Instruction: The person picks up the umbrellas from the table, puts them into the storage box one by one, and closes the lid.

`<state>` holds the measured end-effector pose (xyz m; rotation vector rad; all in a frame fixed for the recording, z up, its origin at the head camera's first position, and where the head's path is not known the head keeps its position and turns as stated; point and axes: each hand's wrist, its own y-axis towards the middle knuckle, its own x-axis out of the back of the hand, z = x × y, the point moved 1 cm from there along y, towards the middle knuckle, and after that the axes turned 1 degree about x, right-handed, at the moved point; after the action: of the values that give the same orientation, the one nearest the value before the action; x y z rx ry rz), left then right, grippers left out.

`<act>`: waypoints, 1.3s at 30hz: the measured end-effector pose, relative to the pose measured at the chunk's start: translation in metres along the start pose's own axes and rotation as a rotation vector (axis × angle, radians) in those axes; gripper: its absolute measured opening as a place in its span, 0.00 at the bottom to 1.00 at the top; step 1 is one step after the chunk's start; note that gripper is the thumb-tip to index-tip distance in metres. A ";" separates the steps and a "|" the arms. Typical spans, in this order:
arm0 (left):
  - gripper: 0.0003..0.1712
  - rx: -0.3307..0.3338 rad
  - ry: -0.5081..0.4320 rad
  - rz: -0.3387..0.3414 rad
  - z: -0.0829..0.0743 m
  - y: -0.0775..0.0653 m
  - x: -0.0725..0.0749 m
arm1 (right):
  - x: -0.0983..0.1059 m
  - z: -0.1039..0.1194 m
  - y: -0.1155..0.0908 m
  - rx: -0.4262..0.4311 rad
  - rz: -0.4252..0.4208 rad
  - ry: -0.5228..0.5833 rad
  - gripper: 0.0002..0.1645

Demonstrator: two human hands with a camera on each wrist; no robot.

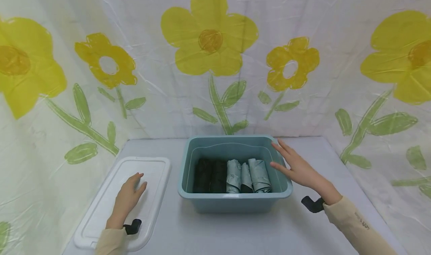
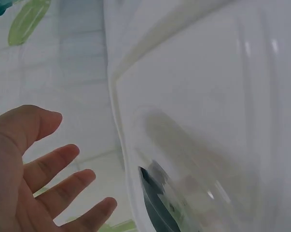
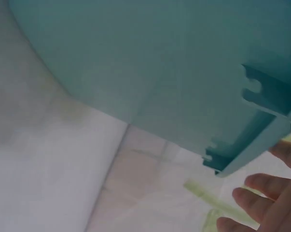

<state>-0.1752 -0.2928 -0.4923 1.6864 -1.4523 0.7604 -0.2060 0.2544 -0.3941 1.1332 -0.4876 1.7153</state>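
A blue-green plastic bin (image 1: pixel 232 205) stands at the middle of the table. Inside it lie two black rolled bundles (image 1: pixel 211 175) on the left and several pale blue-grey rolled bundles (image 1: pixel 258 174) on the right. Over the bin's right rim my right hand (image 1: pixel 299 167) is spread, fingers extended; the right wrist view shows fingers (image 3: pixel 261 203) beside the rim, and whether they touch it I cannot tell. A white plastic lid (image 1: pixel 151 180) lies flat at the left. My left hand (image 1: pixel 126 199) hovers above this lid, its fingers (image 2: pixel 63 193) relaxed and holding nothing.
A pale cloth covers the table (image 1: pixel 222 234). Behind and at both sides hangs a white curtain (image 1: pixel 161 109) printed with yellow flowers. In the left wrist view, a dark blue-green sliver (image 2: pixel 157 208) shows against the lid; its kind is unclear.
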 end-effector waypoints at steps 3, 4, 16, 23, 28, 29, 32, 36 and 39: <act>0.28 0.026 0.058 -0.008 0.008 -0.001 0.002 | -0.006 -0.002 0.000 -0.014 0.000 0.002 0.44; 0.28 0.031 0.079 -0.010 0.011 -0.001 0.002 | -0.008 -0.003 0.000 -0.020 0.001 -0.001 0.44; 0.30 0.119 0.192 0.017 0.032 -0.006 0.006 | -0.017 -0.003 -0.002 -0.093 0.044 0.067 0.50; 0.29 0.133 0.197 0.043 0.035 -0.006 0.008 | -0.019 -0.004 -0.003 -0.122 0.047 0.104 0.51; 0.28 0.148 0.178 0.075 0.036 -0.005 0.006 | -0.020 -0.004 -0.003 -0.123 0.049 0.128 0.49; 0.28 0.146 0.178 0.076 0.036 -0.005 0.006 | -0.020 -0.004 -0.003 -0.123 0.049 0.129 0.49; 0.28 0.135 0.182 0.074 0.035 -0.005 0.007 | -0.021 -0.004 -0.003 -0.123 0.052 0.135 0.49; 0.28 0.121 0.199 0.084 0.033 -0.003 0.009 | -0.020 -0.005 -0.004 -0.123 0.054 0.154 0.48; 0.28 0.115 0.208 0.096 0.034 -0.002 0.010 | -0.020 -0.005 -0.004 -0.123 0.055 0.165 0.47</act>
<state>-0.1733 -0.3266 -0.5017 1.5775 -1.3731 1.0579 -0.2030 0.2499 -0.4147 0.8902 -0.5175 1.7836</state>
